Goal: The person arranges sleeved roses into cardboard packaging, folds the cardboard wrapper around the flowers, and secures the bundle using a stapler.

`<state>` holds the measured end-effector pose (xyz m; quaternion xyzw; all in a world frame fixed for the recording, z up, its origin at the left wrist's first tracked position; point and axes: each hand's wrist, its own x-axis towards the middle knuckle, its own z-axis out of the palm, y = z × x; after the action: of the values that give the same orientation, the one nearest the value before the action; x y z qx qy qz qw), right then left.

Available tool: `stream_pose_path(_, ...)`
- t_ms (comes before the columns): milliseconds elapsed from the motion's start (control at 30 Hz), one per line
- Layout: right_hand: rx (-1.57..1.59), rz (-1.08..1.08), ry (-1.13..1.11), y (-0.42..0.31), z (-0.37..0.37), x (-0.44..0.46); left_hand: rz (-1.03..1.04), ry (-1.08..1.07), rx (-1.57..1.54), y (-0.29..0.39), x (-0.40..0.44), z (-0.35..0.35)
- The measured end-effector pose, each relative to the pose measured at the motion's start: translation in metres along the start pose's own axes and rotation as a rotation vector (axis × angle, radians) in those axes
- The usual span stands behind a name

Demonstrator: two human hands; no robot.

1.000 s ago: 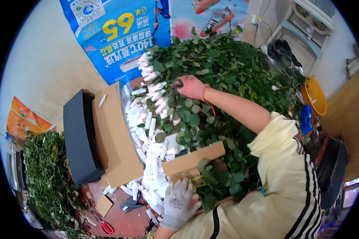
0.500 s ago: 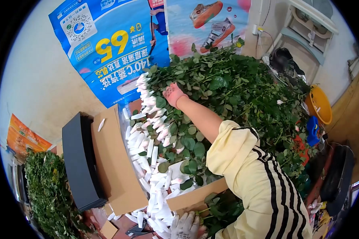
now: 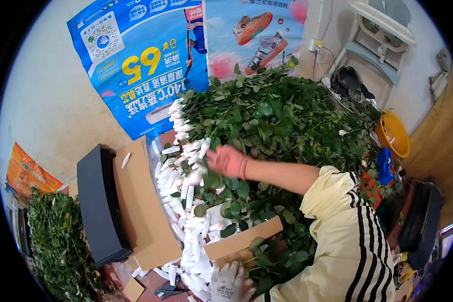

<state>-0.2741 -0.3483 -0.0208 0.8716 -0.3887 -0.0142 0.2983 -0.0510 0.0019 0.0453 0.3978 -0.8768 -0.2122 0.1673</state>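
So the pale pink flowers (image 3: 194, 147) sit in a rough row along the left edge of the big heap of leafy stems (image 3: 272, 116), heads all facing the same way, probably so each one is easy to get at. The right hand (image 3: 228, 161), in a pink glove, is right at that row, but it's blurry, so I can't tell if it's pinching a flower or just skimming over. Left hand (image 3: 228, 283), greyish glove, rests low by the cardboard strip (image 3: 244, 238) with some stems beside it; can't tell if it's gripping any. Loose white sleeves (image 3: 189, 251) are piled between the flowers and the cardboard sheet (image 3: 146, 221), handy for both hands I guess. Room-wise, the sheet is mostly bare up to the black stack (image 3: 100, 206) on its far edge, while the wall posters (image 3: 136, 65) box in the back.
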Motion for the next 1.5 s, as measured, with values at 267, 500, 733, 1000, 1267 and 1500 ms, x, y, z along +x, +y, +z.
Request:
stream_pose_path(267, 0.169, -0.111, -0.139, -0.023, 0.003, -0.037, -0.048, -0.083, 0.1, 0.006, 0.009, -0.011)
stream_pose_path(500, 0.444, 0.071, -0.084, 0.042, -0.018, -0.042, -0.071, -0.068, 0.074, 0.006, 0.007, -0.012)
stream_pose_path(733, 0.267, 0.123, 0.159, 0.11, -0.13, -0.063, -0.018, -0.084, 0.092, 0.001, 0.007, -0.015)
stream_pose_path(1000, -0.249, 0.169, 0.649, 0.2, -0.234, -0.069, -0.036, -0.057, 0.081, 0.005, 0.003, -0.007)
stream_pose_path(1267, -0.323, 0.241, 0.007, 0.11, -0.088, -0.008, -0.039, -0.055, 0.058, 0.001, 0.003, -0.006)
stream_pose_path(1500, 0.042, -0.074, -0.62, 0.018, 0.001, -0.022, -0.076, -0.062, 0.006, -0.001, 0.006, -0.008)
